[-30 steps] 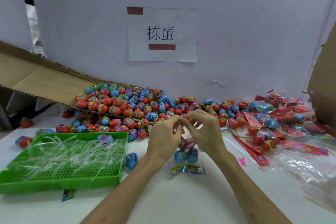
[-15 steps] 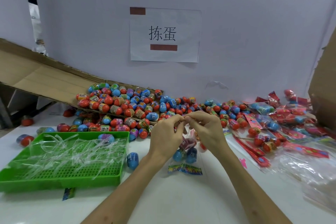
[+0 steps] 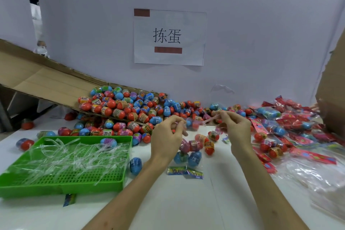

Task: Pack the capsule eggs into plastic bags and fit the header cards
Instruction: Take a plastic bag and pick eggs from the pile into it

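A clear plastic bag (image 3: 188,152) with several capsule eggs inside hangs over the white table between my hands. My left hand (image 3: 167,139) pinches the bag's top edge. My right hand (image 3: 236,129) is to the right of it and pinches a thin clear strip (image 3: 210,119) that stretches from the bag's mouth. A big pile of loose red and blue capsule eggs (image 3: 130,110) lies behind my hands. Red header cards (image 3: 309,155) lie at the right.
A green tray (image 3: 112,181) holding several clear strips sits at the left, with a loose blue egg (image 3: 135,164) beside it. A cardboard ramp (image 3: 37,80) slopes down from the back left. Packed bags (image 3: 280,117) and empty bags (image 3: 321,179) cover the right side. Small printed leaflets (image 3: 184,171) lie under the bag.
My hands were together at the bag's top and have moved apart. My right hand has drawn the thin strip out to the right.
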`<act>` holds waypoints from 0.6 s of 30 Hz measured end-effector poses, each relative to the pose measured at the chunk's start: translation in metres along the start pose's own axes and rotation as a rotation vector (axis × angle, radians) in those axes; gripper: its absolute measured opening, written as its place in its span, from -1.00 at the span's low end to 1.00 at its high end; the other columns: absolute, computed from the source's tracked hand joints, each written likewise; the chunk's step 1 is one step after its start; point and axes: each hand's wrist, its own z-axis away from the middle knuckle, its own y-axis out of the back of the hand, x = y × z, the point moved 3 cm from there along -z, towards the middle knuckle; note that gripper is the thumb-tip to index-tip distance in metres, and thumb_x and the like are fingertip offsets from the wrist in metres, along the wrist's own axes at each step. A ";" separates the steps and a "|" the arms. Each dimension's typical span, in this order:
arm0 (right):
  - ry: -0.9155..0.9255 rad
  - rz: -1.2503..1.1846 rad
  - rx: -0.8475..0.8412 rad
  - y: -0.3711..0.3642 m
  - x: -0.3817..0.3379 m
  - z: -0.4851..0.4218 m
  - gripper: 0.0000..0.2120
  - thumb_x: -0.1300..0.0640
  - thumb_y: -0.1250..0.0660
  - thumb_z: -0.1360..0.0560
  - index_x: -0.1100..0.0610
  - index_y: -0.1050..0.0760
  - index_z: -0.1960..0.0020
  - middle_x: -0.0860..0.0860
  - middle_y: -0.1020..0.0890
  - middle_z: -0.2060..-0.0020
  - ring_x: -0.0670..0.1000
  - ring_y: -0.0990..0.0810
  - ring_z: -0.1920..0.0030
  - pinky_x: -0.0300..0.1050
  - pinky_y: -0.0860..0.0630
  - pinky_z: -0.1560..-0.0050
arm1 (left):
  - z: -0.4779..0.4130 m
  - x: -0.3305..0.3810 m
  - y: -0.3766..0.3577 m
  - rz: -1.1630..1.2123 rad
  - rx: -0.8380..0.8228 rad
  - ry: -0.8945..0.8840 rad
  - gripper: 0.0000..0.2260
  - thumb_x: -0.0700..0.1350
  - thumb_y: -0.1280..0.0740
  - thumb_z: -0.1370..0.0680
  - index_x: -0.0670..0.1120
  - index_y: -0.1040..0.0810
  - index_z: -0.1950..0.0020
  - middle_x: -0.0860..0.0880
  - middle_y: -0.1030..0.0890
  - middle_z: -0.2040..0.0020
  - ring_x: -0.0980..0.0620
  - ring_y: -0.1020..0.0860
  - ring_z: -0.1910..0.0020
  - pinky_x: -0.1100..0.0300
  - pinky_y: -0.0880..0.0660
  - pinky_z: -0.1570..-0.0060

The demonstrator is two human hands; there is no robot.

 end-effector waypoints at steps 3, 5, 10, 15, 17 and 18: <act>-0.242 -0.206 0.088 0.012 0.009 -0.005 -0.86 0.17 -0.35 -0.63 0.19 -0.67 -0.01 0.07 -0.74 0.23 0.01 -0.70 0.28 -0.10 -0.62 0.17 | -0.001 -0.003 0.001 0.096 0.030 0.108 -0.86 -0.13 -0.32 -0.68 0.03 -0.64 0.02 0.09 -0.71 0.30 0.13 -0.70 0.30 -0.09 -0.68 0.16; -0.351 -0.332 0.166 0.019 0.012 -0.007 -0.86 0.15 -0.36 -0.63 0.20 -0.65 -0.03 0.06 -0.74 0.21 0.00 -0.71 0.24 -0.16 -0.58 0.20 | -0.003 -0.006 0.004 0.148 0.058 0.176 -0.86 -0.14 -0.31 -0.69 -0.03 -0.65 -0.01 0.06 -0.72 0.30 0.09 -0.71 0.28 -0.08 -0.68 0.09; -0.451 -0.585 0.379 0.038 0.010 -0.005 -0.85 0.16 -0.36 -0.63 0.25 -0.62 -0.02 0.09 -0.75 0.23 -0.03 -0.75 0.22 -0.24 -0.62 0.31 | -0.008 -0.016 0.009 0.264 0.109 0.328 -0.84 -0.16 -0.30 -0.69 -0.12 -0.67 -0.02 -0.08 -0.74 0.20 -0.06 -0.73 0.16 -0.17 -0.66 -0.04; -0.418 -0.635 0.518 0.039 0.003 -0.003 -0.83 0.14 -0.35 -0.64 0.25 -0.61 -0.04 0.08 -0.75 0.22 -0.05 -0.76 0.20 -0.21 -0.67 0.27 | -0.007 -0.020 0.005 0.294 0.120 0.381 -0.87 -0.15 -0.32 -0.68 -0.05 -0.66 -0.02 -0.07 -0.74 0.16 -0.08 -0.73 0.14 -0.14 -0.68 0.00; -0.421 -0.641 0.504 0.027 -0.009 -0.007 -0.78 0.13 -0.34 -0.64 0.28 -0.59 -0.17 0.11 -0.74 0.05 -0.02 -0.76 0.11 -0.14 -0.70 0.10 | -0.006 -0.017 0.005 0.292 0.123 0.375 -0.86 -0.15 -0.32 -0.68 -0.03 -0.65 0.02 -0.05 -0.73 0.17 -0.06 -0.72 0.13 -0.05 -0.69 0.04; -0.413 -0.642 0.502 0.019 -0.018 -0.011 -0.75 0.14 -0.34 -0.64 0.30 -0.58 -0.21 0.13 -0.73 -0.01 -0.01 -0.75 0.08 -0.11 -0.69 0.00 | -0.007 -0.017 0.005 0.282 0.127 0.371 -0.86 -0.14 -0.32 -0.68 -0.04 -0.66 0.02 -0.04 -0.72 0.18 -0.04 -0.70 0.15 0.01 -0.68 0.08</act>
